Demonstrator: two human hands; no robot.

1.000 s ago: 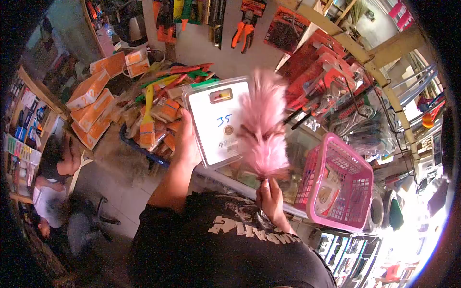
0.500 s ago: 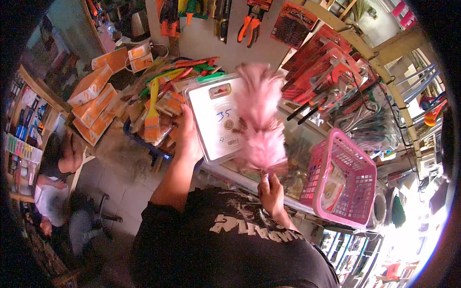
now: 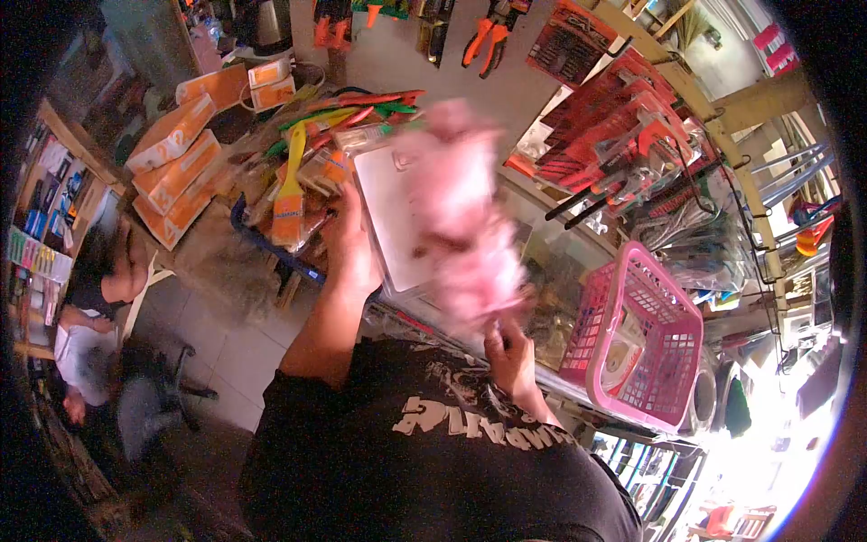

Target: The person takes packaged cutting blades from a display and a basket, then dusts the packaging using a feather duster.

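Observation:
My left hand (image 3: 350,248) grips the left edge of a flat, clear plastic package with a white card (image 3: 388,212) inside. In my right hand (image 3: 512,361), the fingers are closed round the lower end of a fluffy pink feather duster (image 3: 456,199). Smeared by motion, the duster covers the right part of the package. Whether its feathers touch the package surface I cannot tell. Just left of my left hand lie paintbrushes, one with a yellow handle and an orange band (image 3: 289,212).
Orange numbered boxes (image 3: 181,185) stand at the left. A pink plastic basket (image 3: 637,339) holding packaged items is on the right. Red-carded tools (image 3: 601,135) and orange-handled pliers (image 3: 488,45) hang beyond. At far left, a person (image 3: 86,348) sits near a chair (image 3: 149,415).
The duster has swept left across the package and now hides the writing on the card. My left hand still holds the package, and the view has shifted slightly.

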